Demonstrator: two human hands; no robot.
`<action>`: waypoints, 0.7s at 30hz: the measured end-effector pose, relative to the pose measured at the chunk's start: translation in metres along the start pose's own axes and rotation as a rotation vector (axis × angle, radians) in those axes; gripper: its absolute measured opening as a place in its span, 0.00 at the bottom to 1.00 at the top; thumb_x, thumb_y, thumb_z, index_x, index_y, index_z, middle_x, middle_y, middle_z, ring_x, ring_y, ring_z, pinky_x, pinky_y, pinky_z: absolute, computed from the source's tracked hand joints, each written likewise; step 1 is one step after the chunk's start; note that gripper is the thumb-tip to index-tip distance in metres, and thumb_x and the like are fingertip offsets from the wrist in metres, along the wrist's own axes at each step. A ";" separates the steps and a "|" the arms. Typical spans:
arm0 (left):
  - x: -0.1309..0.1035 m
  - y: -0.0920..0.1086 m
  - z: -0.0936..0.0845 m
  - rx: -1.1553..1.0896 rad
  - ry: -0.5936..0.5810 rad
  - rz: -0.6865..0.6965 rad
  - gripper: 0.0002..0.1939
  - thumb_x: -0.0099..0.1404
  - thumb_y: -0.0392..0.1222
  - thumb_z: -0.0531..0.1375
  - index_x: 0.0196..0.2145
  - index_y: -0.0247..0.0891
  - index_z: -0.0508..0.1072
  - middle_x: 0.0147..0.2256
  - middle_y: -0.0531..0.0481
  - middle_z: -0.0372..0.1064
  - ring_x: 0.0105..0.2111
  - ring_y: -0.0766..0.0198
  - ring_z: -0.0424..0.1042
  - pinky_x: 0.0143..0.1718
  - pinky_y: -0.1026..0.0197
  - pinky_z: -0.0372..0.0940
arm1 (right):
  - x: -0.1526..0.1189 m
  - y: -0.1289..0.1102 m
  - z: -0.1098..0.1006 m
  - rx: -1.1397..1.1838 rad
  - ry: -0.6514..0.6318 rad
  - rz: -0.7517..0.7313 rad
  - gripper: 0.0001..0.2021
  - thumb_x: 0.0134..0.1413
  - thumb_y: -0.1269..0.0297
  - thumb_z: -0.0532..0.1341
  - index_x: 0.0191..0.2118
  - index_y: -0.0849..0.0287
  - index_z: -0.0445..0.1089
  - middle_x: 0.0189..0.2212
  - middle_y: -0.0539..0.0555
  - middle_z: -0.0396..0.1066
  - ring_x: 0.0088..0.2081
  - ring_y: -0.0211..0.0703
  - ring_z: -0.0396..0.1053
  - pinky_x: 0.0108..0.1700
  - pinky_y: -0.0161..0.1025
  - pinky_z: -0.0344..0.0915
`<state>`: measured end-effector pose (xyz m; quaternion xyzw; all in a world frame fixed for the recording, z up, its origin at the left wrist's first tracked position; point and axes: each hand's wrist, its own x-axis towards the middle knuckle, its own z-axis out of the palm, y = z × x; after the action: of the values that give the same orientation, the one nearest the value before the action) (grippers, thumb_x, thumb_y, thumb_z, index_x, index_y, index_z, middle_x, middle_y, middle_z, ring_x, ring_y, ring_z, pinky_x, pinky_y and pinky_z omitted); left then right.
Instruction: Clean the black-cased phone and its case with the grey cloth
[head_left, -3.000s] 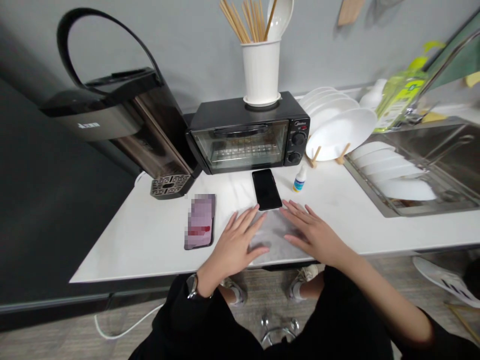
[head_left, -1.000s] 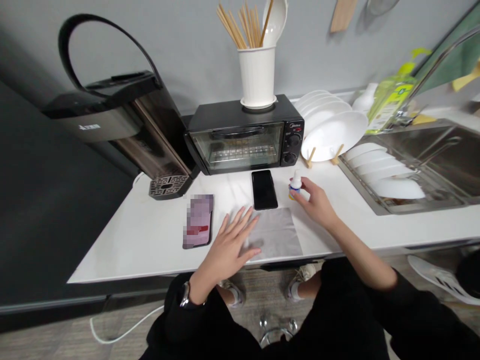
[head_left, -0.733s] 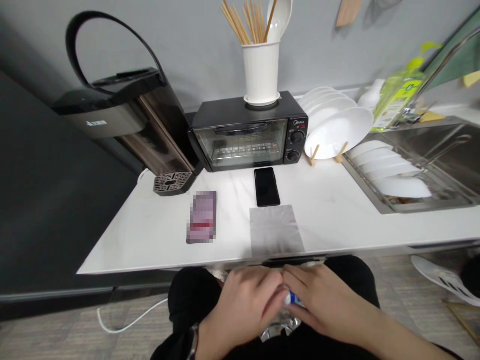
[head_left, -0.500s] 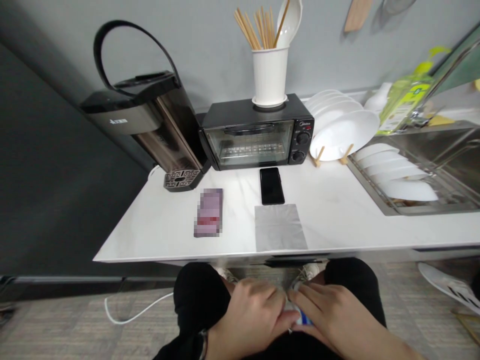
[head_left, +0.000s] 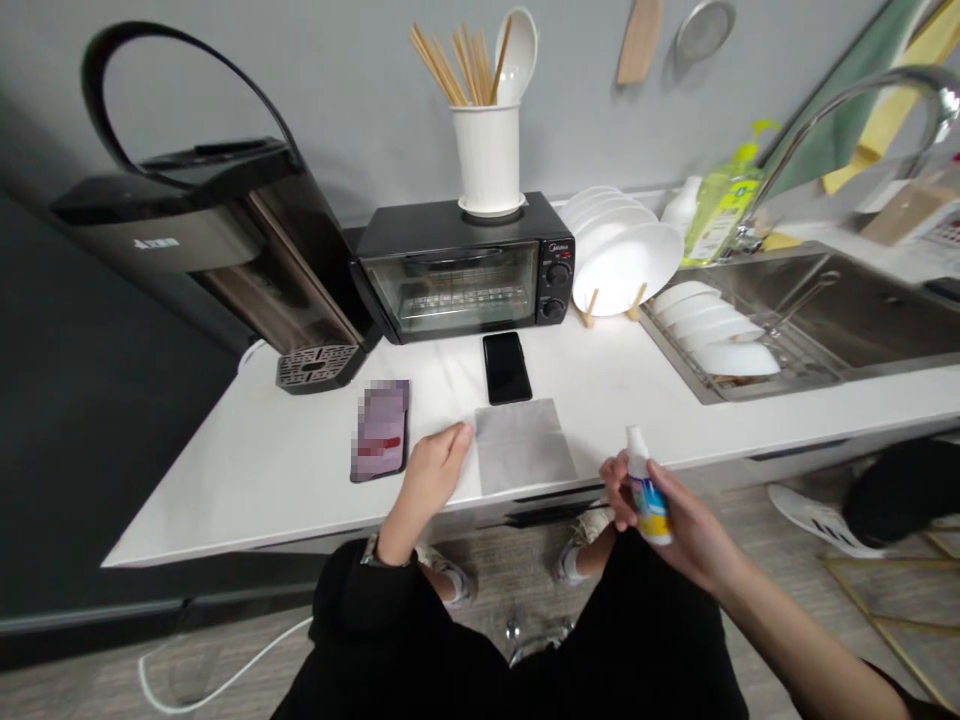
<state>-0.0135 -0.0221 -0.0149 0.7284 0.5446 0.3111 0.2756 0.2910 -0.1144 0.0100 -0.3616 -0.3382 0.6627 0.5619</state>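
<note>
My right hand (head_left: 679, 525) holds a small white spray bottle (head_left: 649, 495) with a blue and yellow label, upright but slightly tilted, in front of the counter edge. My left hand (head_left: 435, 470) is over the counter beside the left edge of a grey cloth (head_left: 523, 445); its fingers are curled, and whatever they may hold is hidden. The cloth lies flat. Behind it is a phone with a black screen (head_left: 507, 368). Left of my left hand lies another phone with a lit purple screen (head_left: 381, 430).
A black toaster oven (head_left: 457, 290) bears a white cup (head_left: 487, 155) of chopsticks. A tall dispenser (head_left: 292, 270) stands left. Plates (head_left: 626, 265) and a sink (head_left: 847, 365) are right. Another person's leg (head_left: 900, 490) shows at far right.
My hands, together over my lap before, have moved apart. The left has gone up to the counter and the right has lifted the bottle rightward. The view has shifted right.
</note>
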 end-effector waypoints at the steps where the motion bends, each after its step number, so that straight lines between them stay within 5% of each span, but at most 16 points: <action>1: 0.005 -0.004 0.002 -0.025 0.020 -0.031 0.26 0.76 0.58 0.46 0.24 0.42 0.61 0.21 0.55 0.58 0.24 0.63 0.61 0.31 0.60 0.53 | 0.001 -0.010 -0.003 -0.020 0.049 -0.130 0.15 0.61 0.47 0.67 0.39 0.55 0.76 0.31 0.49 0.68 0.23 0.33 0.63 0.28 0.34 0.68; 3: 0.010 -0.012 0.002 -0.080 0.043 -0.081 0.28 0.76 0.60 0.45 0.23 0.42 0.61 0.21 0.54 0.58 0.25 0.63 0.61 0.32 0.60 0.54 | 0.004 -0.029 -0.012 -0.093 0.145 -0.380 0.14 0.60 0.47 0.68 0.42 0.52 0.74 0.28 0.46 0.66 0.21 0.32 0.61 0.27 0.34 0.67; 5: 0.010 -0.019 0.001 -0.143 0.058 -0.110 0.29 0.76 0.61 0.45 0.23 0.42 0.61 0.21 0.55 0.58 0.24 0.63 0.60 0.32 0.60 0.54 | 0.005 -0.041 -0.020 -0.262 0.132 -0.445 0.15 0.58 0.47 0.70 0.41 0.51 0.73 0.25 0.46 0.66 0.20 0.34 0.61 0.24 0.35 0.66; 10: 0.005 -0.023 0.002 -0.211 0.060 -0.122 0.29 0.75 0.64 0.47 0.24 0.42 0.61 0.21 0.56 0.56 0.24 0.64 0.58 0.31 0.60 0.54 | -0.002 -0.038 -0.023 -0.593 0.003 -0.380 0.16 0.56 0.46 0.70 0.38 0.52 0.72 0.26 0.49 0.69 0.17 0.35 0.59 0.18 0.37 0.58; 16: 0.004 -0.019 0.000 -0.220 0.049 -0.122 0.30 0.75 0.65 0.46 0.24 0.41 0.61 0.21 0.55 0.56 0.25 0.63 0.58 0.30 0.60 0.54 | 0.005 -0.038 -0.010 -0.454 0.018 -0.398 0.15 0.62 0.43 0.64 0.46 0.45 0.70 0.25 0.47 0.62 0.18 0.37 0.55 0.17 0.37 0.52; 21: 0.004 -0.022 0.000 -0.235 0.057 -0.099 0.30 0.75 0.65 0.47 0.24 0.41 0.60 0.21 0.56 0.55 0.24 0.64 0.57 0.30 0.60 0.53 | 0.024 -0.021 -0.001 -0.246 -0.001 -0.182 0.20 0.65 0.43 0.60 0.51 0.52 0.68 0.30 0.49 0.62 0.22 0.38 0.61 0.22 0.39 0.60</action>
<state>-0.0264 -0.0123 -0.0306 0.6541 0.5473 0.3797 0.3585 0.2998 -0.0878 0.0245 -0.3954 -0.4485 0.5628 0.5707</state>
